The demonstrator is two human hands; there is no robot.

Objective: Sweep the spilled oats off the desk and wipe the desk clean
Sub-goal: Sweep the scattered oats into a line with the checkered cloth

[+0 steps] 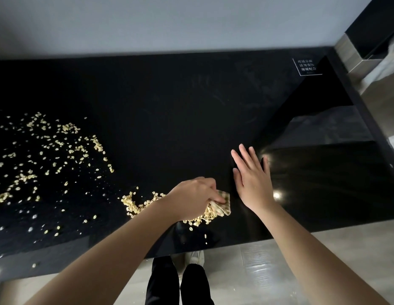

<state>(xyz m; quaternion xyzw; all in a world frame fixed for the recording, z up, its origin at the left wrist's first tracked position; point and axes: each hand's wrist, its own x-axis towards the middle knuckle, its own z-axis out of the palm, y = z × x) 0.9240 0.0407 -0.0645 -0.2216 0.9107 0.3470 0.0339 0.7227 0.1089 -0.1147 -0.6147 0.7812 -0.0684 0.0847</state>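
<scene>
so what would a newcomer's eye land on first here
The pale yellow oat flakes scattered over the left half of the glossy black desk stand out most. Near the front edge the left hand grips a folded pale checked cloth against a gathered heap of oats. The right hand is spread open just right of it, fingers straight.

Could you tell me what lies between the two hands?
Head view: the cloth, gripped by the left hand, then bare desk up to the right hand.
</scene>
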